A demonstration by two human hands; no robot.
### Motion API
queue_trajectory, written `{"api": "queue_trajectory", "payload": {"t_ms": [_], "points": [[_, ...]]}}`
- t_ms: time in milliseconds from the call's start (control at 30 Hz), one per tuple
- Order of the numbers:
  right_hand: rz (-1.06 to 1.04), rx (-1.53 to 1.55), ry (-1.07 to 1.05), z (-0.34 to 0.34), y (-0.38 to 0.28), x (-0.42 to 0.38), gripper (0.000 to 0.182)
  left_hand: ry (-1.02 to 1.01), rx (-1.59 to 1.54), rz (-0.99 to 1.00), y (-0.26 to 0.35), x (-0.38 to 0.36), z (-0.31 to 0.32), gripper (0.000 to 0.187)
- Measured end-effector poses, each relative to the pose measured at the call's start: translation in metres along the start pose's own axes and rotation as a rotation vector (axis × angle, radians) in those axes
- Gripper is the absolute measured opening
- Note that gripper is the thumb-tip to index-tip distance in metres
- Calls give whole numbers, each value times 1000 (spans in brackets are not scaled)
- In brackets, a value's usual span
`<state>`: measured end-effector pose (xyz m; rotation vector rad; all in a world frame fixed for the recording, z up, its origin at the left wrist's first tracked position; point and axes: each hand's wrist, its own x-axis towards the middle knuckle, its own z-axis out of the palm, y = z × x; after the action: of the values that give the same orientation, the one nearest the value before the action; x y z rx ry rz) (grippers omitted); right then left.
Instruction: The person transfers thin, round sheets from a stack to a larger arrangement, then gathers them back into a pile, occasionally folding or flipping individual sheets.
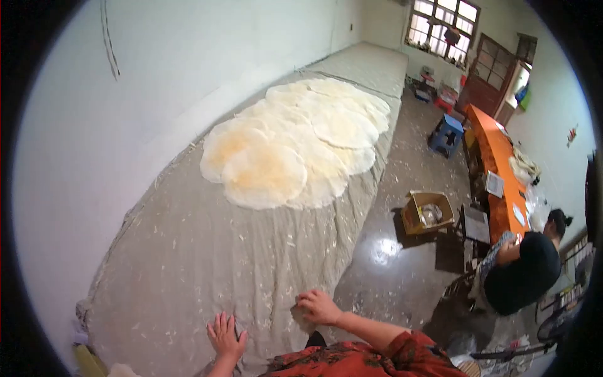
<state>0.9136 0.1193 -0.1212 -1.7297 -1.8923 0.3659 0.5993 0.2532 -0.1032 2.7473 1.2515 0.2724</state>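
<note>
Since both hands are down on the cloth (176, 264), light, even pressure is what matters here, I'd say. That cloth runs along the bench in long wrinkles, so a flat palm and spread fingers would suit it better than digging in with the tips. Leaning hard or dragging could bunch it up and maybe tug at the pale round sheets (264, 176) lying farther up. They're thin-looking and overlap in a wide, loose heap, well apart from both hands, so I'd go easy on any pull in that direction. There are little pale scraps (290, 239) scattered about too, which would probably stick to or slide under a heavy palm.

As for the hands, the left hand (226, 339) is wide open, palm down, fingers fanned out on the cloth, and I don't see it gripping anything. The right hand (319, 308) is narrower, fingers bent a bit and reaching toward the left one, down by the bench edge on the floor side. Can't tell whether its fingertips are pinching some fabric or just resting there. A co-worker (521, 276) is over by the orange-covered bench (493, 151), nowhere near these hands.
</note>
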Motion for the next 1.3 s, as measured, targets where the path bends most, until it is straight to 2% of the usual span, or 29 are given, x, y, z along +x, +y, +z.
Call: {"api": "queue_trajectory", "payload": {"t_ms": [67,167,233,267,333,400,433,500,533,600,633,700,800,833,900,967,1033,1133,1167,1200,1233,1267,1300], "points": [[10,32,-77,-11,1,3,34,10,12,35,-3,0,2,61],[-84,101,-152,-24,17,11,30,-4,-7,29,0,5,-6,61],[-31,387,-363,-36,32,25,23,-34,-23,-4,1,8,-12,60],[-43,377,-395,-45,44,39,23,-68,-25,-9,0,10,-10,60],[270,324,-386,-74,67,88,17,-58,-28,-46,-10,8,-3,60],[166,137,-110,-82,112,145,16,-95,1,-41,-9,10,1,61],[136,52,-57,-96,122,177,20,-119,-12,-85,-2,9,0,61],[-36,-98,78,-100,150,238,29,-31,-19,-65,1,19,-9,60],[-60,-79,66,-92,162,260,29,-31,-7,-95,3,20,-11,60],[-268,-313,127,-79,184,296,39,-55,12,-109,9,25,-14,60],[-288,-298,129,-74,191,303,39,-50,26,-129,12,26,-13,60],[-254,-419,-6,-63,195,309,44,-155,16,-142,10,27,-14,61],[-222,-458,-81,-66,186,309,46,-156,96,-152,18,33,-15,62],[-202,-463,-143,-71,182,310,46,-154,108,-161,29,41,-24,62],[-209,-460,-191,-75,193,319,47,-184,17,-345,52,51,-37,59],[-229,-460,-238,-79,204,324,47,-159,-7,-420,55,49,-25,54],[-344,-502,-267,-85,209,326,46,-129,-31,-508,76,58,-9,49],[-332,-516,-332,-80,216,336,46,391,-252,-672,182,118,14,33],[-316,-490,-377,-86,207,339,46,538,-298,-545,191,122,53,32],[-314,-461,-430,-93,201,339,45,389,-350,-708,219,138,47,32],[-285,-521,-427,-67,211,345,46,453,-430,-736,233,147,72,34],[-262,-494,-502,-73,202,348,45,366,-323,-773,250,155,78,38],[-356,-543,-414,-67,207,348,44,346,-270,-771,259,159,96,40]]}}
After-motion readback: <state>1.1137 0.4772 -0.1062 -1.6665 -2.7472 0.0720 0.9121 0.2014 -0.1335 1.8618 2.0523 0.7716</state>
